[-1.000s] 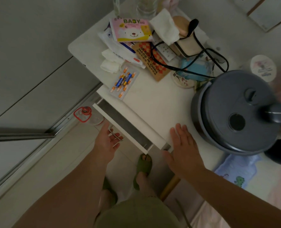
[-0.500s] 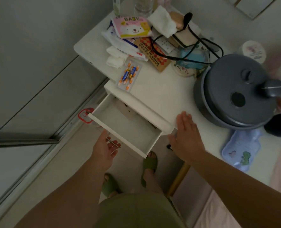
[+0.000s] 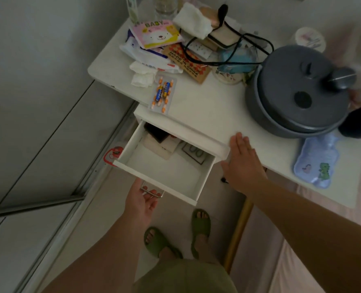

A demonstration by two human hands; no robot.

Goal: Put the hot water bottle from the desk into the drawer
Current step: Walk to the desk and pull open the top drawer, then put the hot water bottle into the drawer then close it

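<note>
On desk (image 3: 207,106) – hot water bottle (image 3: 315,160) right of flat open right hand (image 3: 241,163) (untouched); left hand (image 3: 142,200) grips drawer (image 3: 164,168) handle (image 3: 152,192).

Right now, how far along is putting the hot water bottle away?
Done: the drawer is pulled open. In hand: the left hand holds its metal handle; the right hand rests flat at the desk edge. Left: the hot water bottle lies untouched on the desk.
</note>
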